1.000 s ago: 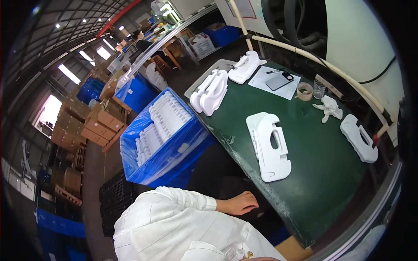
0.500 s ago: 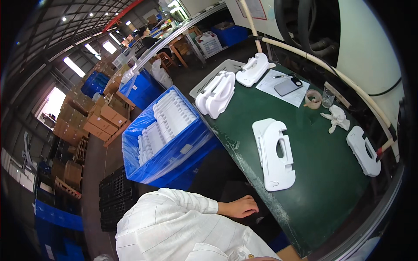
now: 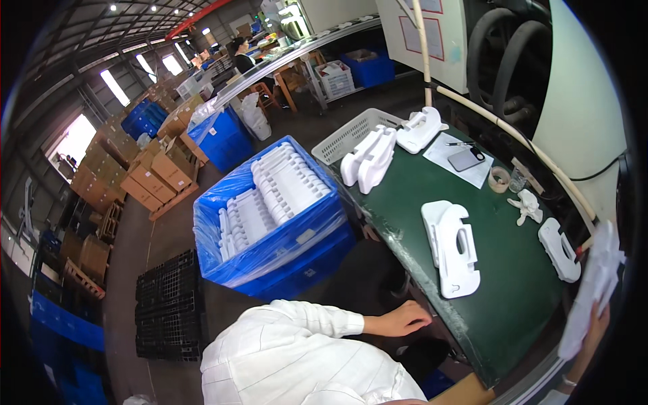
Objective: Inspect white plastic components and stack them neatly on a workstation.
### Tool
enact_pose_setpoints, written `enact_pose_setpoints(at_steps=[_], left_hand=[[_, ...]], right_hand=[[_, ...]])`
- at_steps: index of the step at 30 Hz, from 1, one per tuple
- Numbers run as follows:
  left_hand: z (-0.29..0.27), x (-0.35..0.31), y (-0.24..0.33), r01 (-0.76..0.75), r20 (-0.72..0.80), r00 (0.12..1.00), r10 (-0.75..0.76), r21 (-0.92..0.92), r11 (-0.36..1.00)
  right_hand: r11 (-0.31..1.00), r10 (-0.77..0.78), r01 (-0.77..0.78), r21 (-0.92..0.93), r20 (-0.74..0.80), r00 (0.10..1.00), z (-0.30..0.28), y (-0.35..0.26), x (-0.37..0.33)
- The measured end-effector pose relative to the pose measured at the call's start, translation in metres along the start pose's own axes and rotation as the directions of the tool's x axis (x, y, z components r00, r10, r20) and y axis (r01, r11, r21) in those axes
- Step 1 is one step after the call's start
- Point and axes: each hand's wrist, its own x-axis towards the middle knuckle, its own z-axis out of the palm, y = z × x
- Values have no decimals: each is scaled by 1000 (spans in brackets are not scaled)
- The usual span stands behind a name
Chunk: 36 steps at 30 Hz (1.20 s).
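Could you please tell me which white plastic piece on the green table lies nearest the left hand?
The top piece of the overlapping pair mid-table: its lower end comes closest to the left hand, while all others lie farther away.

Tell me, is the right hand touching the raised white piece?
Touching. The head view shows the right hand with its fingers against the lower right edge of the raised white piece.
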Motion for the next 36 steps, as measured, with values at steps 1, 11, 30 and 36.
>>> enact_pose_setpoints(at_steps=[1, 11, 30, 36], left_hand=[[-11, 6, 7, 81, -32, 996, -84, -97, 992], [-60, -51, -31, 104, -359, 698, -620, -806, 583], [-159, -124, -17, -23, 26, 762, -647, -997, -67], [-168, -95, -20, -109, -17, 790, -613, -988, -113]], right_hand=[[980, 46, -70, 186, 127, 991, 21, 15, -6], [428, -34, -645, 633, 724, 689, 288, -187, -205], [327, 115, -708, 627, 717, 688, 351, -193, -249], [589, 249, -523, 616, 478, 842, 316, -172, -209]])
